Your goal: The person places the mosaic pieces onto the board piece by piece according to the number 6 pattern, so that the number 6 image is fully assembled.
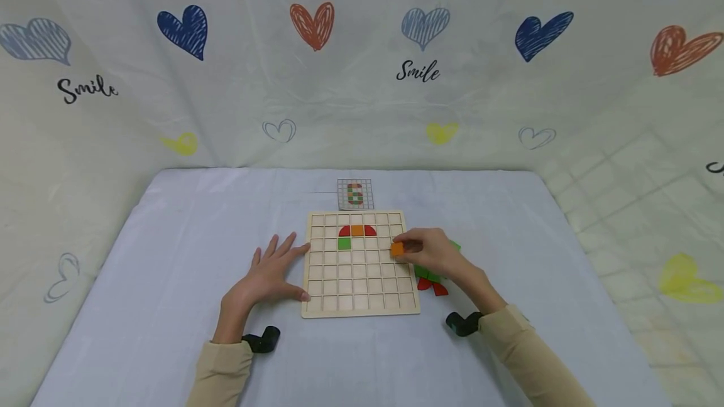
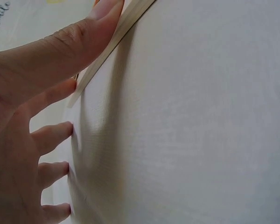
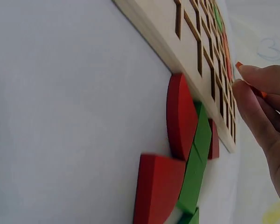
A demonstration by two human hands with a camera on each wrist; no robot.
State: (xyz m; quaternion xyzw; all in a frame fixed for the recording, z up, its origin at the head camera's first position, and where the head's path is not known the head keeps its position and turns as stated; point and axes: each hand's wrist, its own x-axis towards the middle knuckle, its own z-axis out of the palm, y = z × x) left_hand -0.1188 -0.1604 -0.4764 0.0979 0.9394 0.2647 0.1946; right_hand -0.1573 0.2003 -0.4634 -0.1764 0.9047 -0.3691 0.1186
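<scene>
A wooden grid board point(image 1: 360, 284) lies on the table. In its upper rows sit an orange square block point(image 1: 357, 230) between two red quarter-round blocks, with a green square block point(image 1: 344, 243) below the left red one. My right hand point(image 1: 432, 250) pinches another orange square block point(image 1: 398, 249) over the board's right side. My left hand point(image 1: 274, 275) is spread at the board's left edge, thumb and index fingertip touching it; in the left wrist view the thumb point(image 2: 60, 56) lies along the wooden rim.
Loose green blocks point(image 3: 196, 163) and red quarter-round blocks point(image 3: 159, 186) lie against the board's right edge, partly under my right hand in the head view. A small pattern card point(image 1: 355, 194) with a coloured figure on a grid lies behind the board.
</scene>
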